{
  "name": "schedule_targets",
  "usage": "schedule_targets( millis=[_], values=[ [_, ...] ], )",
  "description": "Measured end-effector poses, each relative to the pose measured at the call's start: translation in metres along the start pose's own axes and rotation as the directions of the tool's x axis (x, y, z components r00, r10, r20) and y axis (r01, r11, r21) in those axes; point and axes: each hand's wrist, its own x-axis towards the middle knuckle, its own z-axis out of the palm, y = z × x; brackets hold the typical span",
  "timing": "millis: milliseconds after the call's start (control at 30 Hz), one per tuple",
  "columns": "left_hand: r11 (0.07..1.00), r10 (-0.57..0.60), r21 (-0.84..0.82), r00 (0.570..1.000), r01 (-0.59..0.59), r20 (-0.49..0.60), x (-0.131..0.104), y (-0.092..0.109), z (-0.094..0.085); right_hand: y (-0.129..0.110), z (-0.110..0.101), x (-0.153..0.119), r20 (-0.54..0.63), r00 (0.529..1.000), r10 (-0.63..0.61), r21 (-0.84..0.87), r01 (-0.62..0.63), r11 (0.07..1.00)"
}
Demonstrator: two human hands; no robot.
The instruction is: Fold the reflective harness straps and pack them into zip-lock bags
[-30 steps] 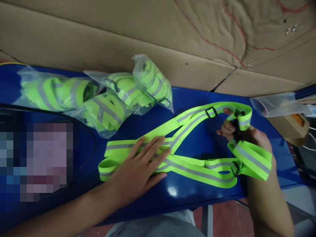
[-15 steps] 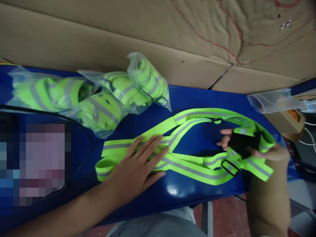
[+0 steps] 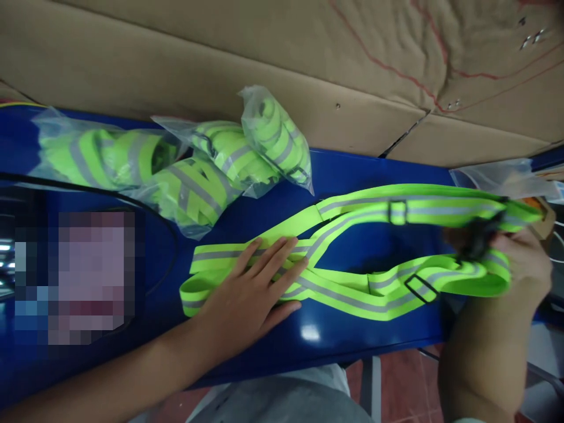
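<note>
A neon green reflective strap harness [image 3: 352, 296] with grey stripes and black slide buckles lies across the blue table. My left hand [image 3: 251, 291] rests flat on its crossed straps, fingers spread, palm down. At the right end, my right hand [image 3: 520, 252] is closed around the gathered straps beside a blurred black buckle [image 3: 480, 235]. The straps run stretched between both hands, their right end reaching past the table's edge.
Several clear bags [image 3: 189, 194] of rolled green straps lie at the back left. An empty-looking clear bag [image 3: 497, 176] is at the back right by a cardboard box [image 3: 546, 220]. A black cable [image 3: 132, 200] curves at left, near a pixelated area.
My right hand has moved right and slightly up, drawing the straps straighter and turning the black piece. My left hand stays on the crossing. The view has shifted slightly.
</note>
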Motion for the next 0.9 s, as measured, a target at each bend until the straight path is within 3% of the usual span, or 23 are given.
schedule_targets(
  millis=[33,67,167,233,367,433,533,633,733,800,900],
  values=[
    [1.0,-0.002,0.002,1.0,0.002,0.004,0.0,0.0,0.0,0.004,-0.01,0.002,-0.043,0.996,-0.083,0.035,0.084,0.996],
    [1.0,-0.002,0.007,1.0,0.002,0.005,0.0,0.001,0.0,0.007,-0.017,0.003,-0.049,0.995,-0.082,0.022,0.083,0.996],
    [1.0,0.003,0.017,1.0,-0.003,-0.003,0.0,0.001,0.001,0.006,-0.02,0.008,0.051,0.987,0.15,-0.176,-0.139,0.974],
    [1.0,0.004,0.023,1.0,-0.003,-0.012,0.0,0.002,0.001,0.0,-0.008,0.012,0.104,0.971,0.216,-0.285,-0.179,0.941],
    [1.0,0.009,0.029,1.0,-0.008,-0.009,-0.001,0.002,0.0,-0.001,0.013,0.025,0.036,0.999,-0.012,-0.491,0.028,0.871],
    [1.0,0.006,0.022,1.0,-0.006,-0.006,-0.001,0.002,0.0,0.005,0.017,0.032,-0.042,0.993,-0.109,-0.583,0.064,0.81],
    [1.0,-0.016,0.016,1.0,0.016,-0.01,-0.002,0.003,0.001,0.013,0.022,0.039,-0.112,0.966,-0.233,-0.647,0.108,0.754],
    [0.999,-0.029,0.016,0.999,0.03,-0.041,-0.002,0.003,0.002,0.014,0.041,0.034,-0.145,0.912,-0.384,-0.747,0.154,0.647],
    [0.999,-0.029,-0.023,0.997,0.027,-0.078,-0.001,0.003,0.002,0.012,0.064,0.022,-0.094,0.84,-0.535,-0.871,0.191,0.453],
    [0.998,-0.035,-0.052,0.996,0.031,-0.08,0.0,0.003,0.001,0.014,0.074,0.019,-0.012,0.817,-0.577,-0.907,0.235,0.35],
    [0.998,-0.035,-0.045,0.997,0.032,-0.065,0.001,0.002,0.001,0.024,0.073,0.026,0.064,0.872,-0.485,-0.904,0.257,0.342]
  ],
)
